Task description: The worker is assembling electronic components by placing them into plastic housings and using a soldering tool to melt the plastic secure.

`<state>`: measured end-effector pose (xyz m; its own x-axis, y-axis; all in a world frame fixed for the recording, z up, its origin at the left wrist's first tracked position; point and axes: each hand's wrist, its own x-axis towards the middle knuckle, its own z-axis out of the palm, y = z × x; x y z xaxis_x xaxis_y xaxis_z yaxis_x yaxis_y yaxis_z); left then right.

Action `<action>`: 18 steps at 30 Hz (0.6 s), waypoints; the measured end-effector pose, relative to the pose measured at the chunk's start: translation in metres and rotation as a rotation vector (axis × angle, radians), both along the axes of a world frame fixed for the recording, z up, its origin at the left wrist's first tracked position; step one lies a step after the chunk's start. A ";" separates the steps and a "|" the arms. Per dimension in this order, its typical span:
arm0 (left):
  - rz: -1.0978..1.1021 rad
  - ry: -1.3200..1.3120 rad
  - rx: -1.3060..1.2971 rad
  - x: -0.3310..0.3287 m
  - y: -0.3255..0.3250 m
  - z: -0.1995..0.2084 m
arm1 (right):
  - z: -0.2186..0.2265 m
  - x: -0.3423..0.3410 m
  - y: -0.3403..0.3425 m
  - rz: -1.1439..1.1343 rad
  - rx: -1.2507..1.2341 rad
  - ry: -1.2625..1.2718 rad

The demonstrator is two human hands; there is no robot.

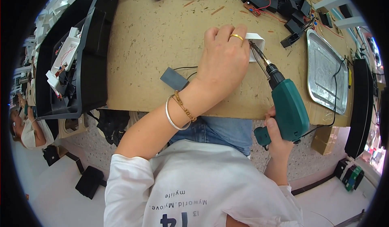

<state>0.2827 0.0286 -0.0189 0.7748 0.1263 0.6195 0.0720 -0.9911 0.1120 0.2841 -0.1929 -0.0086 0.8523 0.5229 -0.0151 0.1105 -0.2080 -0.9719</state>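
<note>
My left hand [227, 50], with a ring on one finger and bangles at the wrist, is closed on a white plastic housing [256, 37] on the tabletop. Its fingers hide much of the part. My right hand [279, 140] wraps round the handle of a green soldering gun [288, 107]. The gun's thin tip and a narrow feed tube beside it point up and left into the housing's open side; the contact point is too small to make out. A black box [174, 78] with a thin black wire lies left of my left wrist.
A black bin [94, 61] of white parts and wires stands at the left. Black boxes, circuit boards and red wires are heaped [283, 6] at the far right. Below them lies a metal tray [327, 71], with a black cable crossing it. Another person [32, 125] is at the far left.
</note>
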 end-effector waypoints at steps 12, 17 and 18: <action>0.006 0.064 -0.065 -0.004 -0.003 0.006 | -0.004 -0.008 -0.007 -0.061 0.168 0.035; 0.011 0.060 -0.060 -0.004 -0.002 0.005 | -0.003 -0.007 -0.008 -0.034 0.198 0.022; 0.012 0.059 -0.063 -0.004 -0.003 0.005 | -0.004 -0.007 -0.008 -0.035 0.199 0.021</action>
